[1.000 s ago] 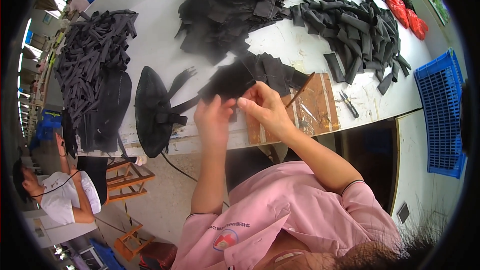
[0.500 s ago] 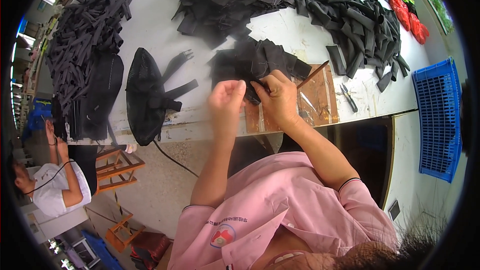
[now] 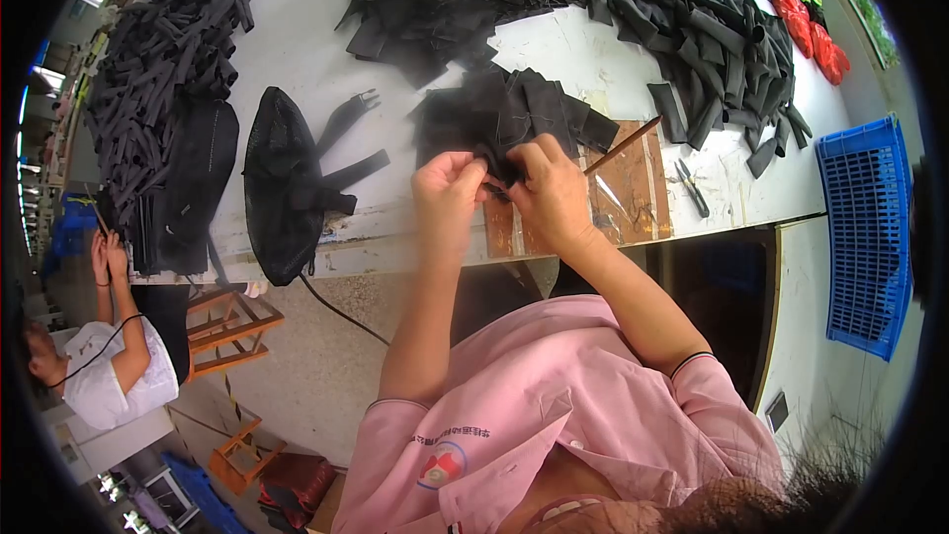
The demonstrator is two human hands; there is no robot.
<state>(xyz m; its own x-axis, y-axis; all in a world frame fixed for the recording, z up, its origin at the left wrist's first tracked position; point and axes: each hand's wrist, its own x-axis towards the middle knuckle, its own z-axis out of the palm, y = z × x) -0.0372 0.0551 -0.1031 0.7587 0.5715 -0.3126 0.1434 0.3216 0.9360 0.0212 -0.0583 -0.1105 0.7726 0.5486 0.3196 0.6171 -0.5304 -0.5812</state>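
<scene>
My left hand [image 3: 447, 200] and my right hand [image 3: 550, 195] meet above the near edge of a white worktable [image 3: 297, 59]. Together they pinch a small black fabric piece [image 3: 497, 163] between the fingertips. Just behind it lies a heap of similar black fabric pieces [image 3: 509, 109]. Under my right hand is a brown board [image 3: 623, 193] with a thin wooden stick [image 3: 623, 144] resting across it.
A black mesh pad with straps [image 3: 287, 183] lies left of my hands. Piles of black strips [image 3: 158, 69] and black rolls [image 3: 712, 40] cover the table, with red pieces [image 3: 816, 30] far right. Small pliers [image 3: 692, 188] lie by the board. A blue crate [image 3: 870, 237] sits right. Another person [image 3: 109, 356] sits lower left.
Both hands have drifted slightly right and closer together on the black piece. The view has shifted, so the table sits a little lower in the picture.
</scene>
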